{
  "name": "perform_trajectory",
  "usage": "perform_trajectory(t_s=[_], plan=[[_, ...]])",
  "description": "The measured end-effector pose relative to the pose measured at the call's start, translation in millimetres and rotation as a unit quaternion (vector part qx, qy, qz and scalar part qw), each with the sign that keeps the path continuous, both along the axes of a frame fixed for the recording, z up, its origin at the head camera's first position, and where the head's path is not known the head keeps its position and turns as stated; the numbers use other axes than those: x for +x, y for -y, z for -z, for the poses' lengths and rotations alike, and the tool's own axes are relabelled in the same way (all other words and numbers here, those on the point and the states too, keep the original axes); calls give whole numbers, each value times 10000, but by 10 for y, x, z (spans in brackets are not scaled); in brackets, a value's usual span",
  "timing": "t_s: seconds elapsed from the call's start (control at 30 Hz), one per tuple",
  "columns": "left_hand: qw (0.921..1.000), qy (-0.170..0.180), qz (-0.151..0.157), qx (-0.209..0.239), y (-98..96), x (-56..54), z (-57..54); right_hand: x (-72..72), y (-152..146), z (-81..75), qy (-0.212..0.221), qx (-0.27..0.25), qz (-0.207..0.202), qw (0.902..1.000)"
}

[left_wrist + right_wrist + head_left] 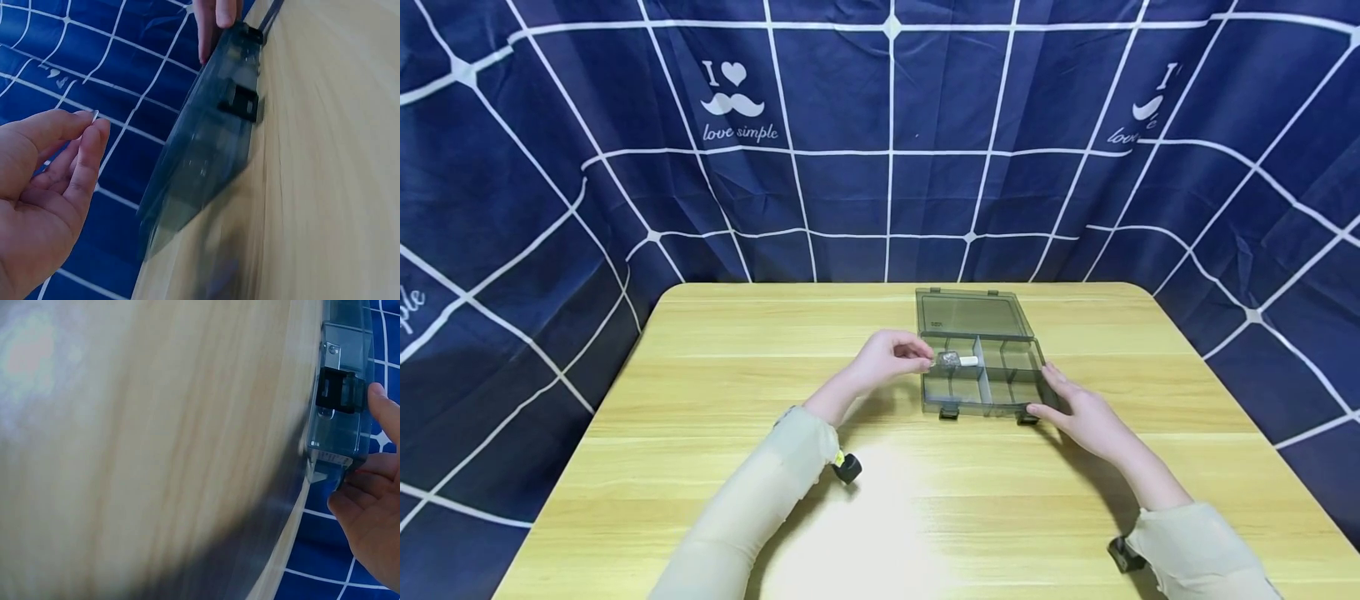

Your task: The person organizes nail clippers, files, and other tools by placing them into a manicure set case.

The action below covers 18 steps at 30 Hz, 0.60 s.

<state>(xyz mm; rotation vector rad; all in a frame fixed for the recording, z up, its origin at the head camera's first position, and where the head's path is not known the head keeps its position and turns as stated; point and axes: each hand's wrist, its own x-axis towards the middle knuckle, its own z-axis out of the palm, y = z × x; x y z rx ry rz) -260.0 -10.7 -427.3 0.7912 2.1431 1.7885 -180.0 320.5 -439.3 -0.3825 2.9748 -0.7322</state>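
Note:
A see-through grey compartment box (955, 409) lies on the table with its lid (973, 314) laid back. My left hand (891, 360) is at the box's left side, thumb and forefinger pinching a small clear sliver (95, 116) of something; its kind cannot be told. Just right of those fingertips, over the back left compartment, shows a dark speckled piece with a white end (970, 361). Whether it joins the pinched sliver is unclear. My right hand (1086, 417) grips the front right corner, thumb near a black latch (337, 390) and fingers along the right side.
The wooden table (760, 358) reaches back to a dark blue curtain (835, 192) with white lines, which also hangs at both sides. A second black latch (949, 412) sticks out from the box's front. Dark wrist cameras (847, 468) are strapped below both sleeves.

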Motion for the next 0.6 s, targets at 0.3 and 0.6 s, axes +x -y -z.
perform_trajectory(t_s=[0.3,0.6], plan=[[9996,-63,268,-37,-383,-205,-63,-32,16,23,-135,-4,-58,9999],[9975,-526,233,-417,-776,-297,-112,-25,1,23,-155,-27,-17,9999]])
